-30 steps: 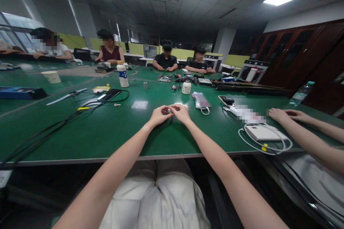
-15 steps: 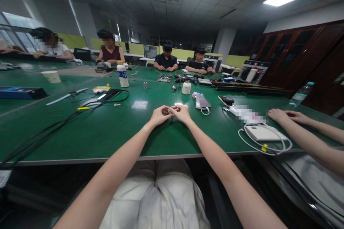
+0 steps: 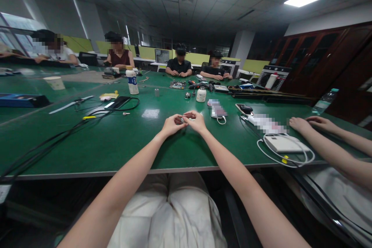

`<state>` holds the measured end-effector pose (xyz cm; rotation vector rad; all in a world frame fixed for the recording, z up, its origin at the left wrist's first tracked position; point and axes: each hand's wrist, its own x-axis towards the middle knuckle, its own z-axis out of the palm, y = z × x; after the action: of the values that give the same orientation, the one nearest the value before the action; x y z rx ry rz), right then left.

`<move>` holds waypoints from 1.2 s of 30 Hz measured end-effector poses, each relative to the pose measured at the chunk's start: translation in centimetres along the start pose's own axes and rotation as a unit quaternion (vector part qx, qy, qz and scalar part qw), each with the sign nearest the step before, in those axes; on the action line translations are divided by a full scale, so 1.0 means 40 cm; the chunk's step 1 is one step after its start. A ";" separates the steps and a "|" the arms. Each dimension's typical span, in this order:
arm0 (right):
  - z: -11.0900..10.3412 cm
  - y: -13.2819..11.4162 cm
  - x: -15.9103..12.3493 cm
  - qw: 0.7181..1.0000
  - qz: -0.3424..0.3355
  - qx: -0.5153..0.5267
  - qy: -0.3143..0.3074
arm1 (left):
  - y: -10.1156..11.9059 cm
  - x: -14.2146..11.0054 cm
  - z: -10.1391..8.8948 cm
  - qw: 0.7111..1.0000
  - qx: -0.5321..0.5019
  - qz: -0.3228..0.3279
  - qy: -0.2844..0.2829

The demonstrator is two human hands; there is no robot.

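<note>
My left hand [image 3: 172, 125] and my right hand [image 3: 197, 122] meet at the fingertips just over the green table [image 3: 186, 151]. Between them is a small silvery piece [image 3: 183, 119], mostly covered by the fingers, so its kind cannot be made out. Both hands have their fingers curled in around it. Beyond them stands a small white bottle [image 3: 201, 95], and to its left lie some small metal parts [image 3: 188, 95]. A little grey metal cylinder [image 3: 157, 92] stands farther left.
Black cables [image 3: 72, 126] run along the left side. A power bank [image 3: 286, 144] with a white cable lies at right, beside another person's hands [image 3: 302, 124]. A labelled bottle [image 3: 132, 81] and a paper cup [image 3: 54, 83] stand farther off. Several people sit across the table.
The fingers of my right hand have lifted and opened slightly around the small piece. My left hand stays almost in place.
</note>
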<state>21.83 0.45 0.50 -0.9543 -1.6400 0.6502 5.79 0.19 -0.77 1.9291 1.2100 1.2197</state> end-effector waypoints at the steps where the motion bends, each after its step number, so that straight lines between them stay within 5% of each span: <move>1: 0.001 -0.002 0.000 1.000 -0.001 0.000 -0.002 | 0.000 0.000 -0.001 1.000 0.002 0.001 0.001; 9: -0.042 0.024 0.018 0.999 0.026 0.020 0.042 | 0.014 -0.004 -0.003 1.000 -0.011 -0.018 -0.004; 15: -0.106 0.069 -0.001 0.984 0.109 -0.092 -0.110 | 0.018 -0.005 -0.003 1.000 -0.009 -0.019 0.000; 19: -0.115 0.078 -0.004 0.980 0.121 -0.088 -0.132 | 0.017 -0.005 -0.003 1.000 -0.007 -0.021 0.001; 22: -0.111 0.078 -0.001 0.984 0.114 -0.081 -0.106 | 0.015 -0.004 -0.003 1.000 -0.010 -0.020 0.000; 28: -0.065 0.043 0.013 0.999 0.027 -0.004 0.042 | 0.007 -0.002 -0.002 1.000 -0.022 -0.010 -0.001; 36: 0.004 0.001 -0.003 1.000 -0.011 -0.006 -0.011 | -0.008 0.002 -0.001 1.000 -0.030 -0.007 -0.005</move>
<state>21.71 0.37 0.36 -0.9391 -1.6726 0.6377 5.62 0.38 -0.97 1.8788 1.1662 1.2235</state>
